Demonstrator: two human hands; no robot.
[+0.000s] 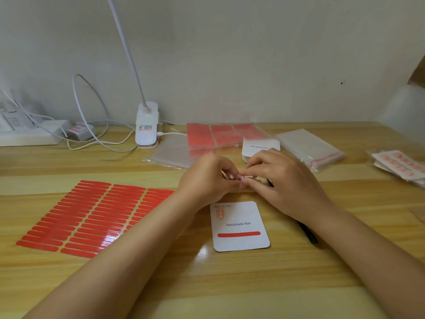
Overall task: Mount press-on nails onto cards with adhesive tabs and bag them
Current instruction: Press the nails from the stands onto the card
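Observation:
A white card printed "Handmade Nail" lies on the wooden desk in front of me. It carries one pink nail at its upper left and a red adhesive strip along its lower part. Just beyond the card my left hand and my right hand meet, fingertips together. Between them they pinch small pale press-on nails. A black tool lies under my right wrist. How many nails sit between the fingers is hidden.
A sheet of red adhesive tabs lies at the left. Behind the hands are a stack of blank cards, a bag of red tab sheets and clear bags. Bagged nail sets sit far right. A lamp base and power strip stand at the back.

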